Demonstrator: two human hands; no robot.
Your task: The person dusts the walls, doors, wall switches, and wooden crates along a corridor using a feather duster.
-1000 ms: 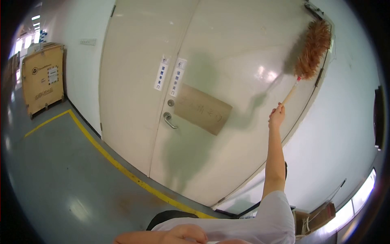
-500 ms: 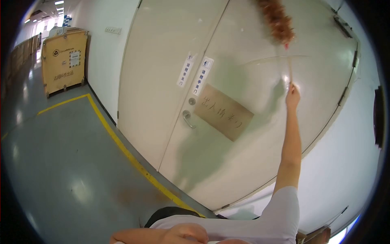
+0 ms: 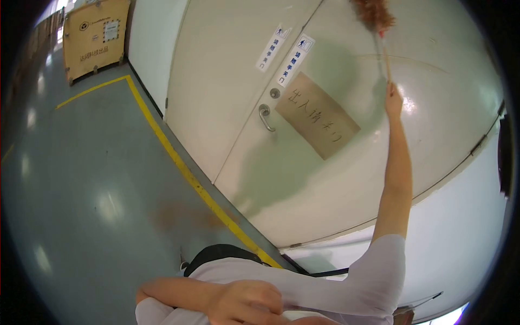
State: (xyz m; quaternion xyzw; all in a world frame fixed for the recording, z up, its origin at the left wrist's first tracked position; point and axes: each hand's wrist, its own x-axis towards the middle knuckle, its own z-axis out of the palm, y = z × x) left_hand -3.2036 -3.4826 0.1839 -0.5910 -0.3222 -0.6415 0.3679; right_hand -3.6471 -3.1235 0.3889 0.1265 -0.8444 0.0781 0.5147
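Note:
My right hand (image 3: 394,100), at the end of a raised, stretched-out arm, is closed round the thin handle of a feather duster (image 3: 375,15). The duster's brown feathers are up by the top of a pale double door (image 3: 325,179), partly cut off by the view's edge; I cannot tell whether they touch it. Bent across the front of my white shirt, my left hand (image 3: 246,303) has its fingers curled in. Whatever it may hold is hidden.
A cardboard sign (image 3: 318,116) and two white label strips (image 3: 297,60) are on the door, beside a metal lever handle (image 3: 265,118). Yellow tape (image 3: 181,165) runs along the grey floor (image 3: 108,162). A large wooden crate (image 3: 96,40) stands against the wall at the far left.
My view has tilted down, so the door, sign and crate sit higher in the picture. The duster also appears higher, and more of my left forearm shows.

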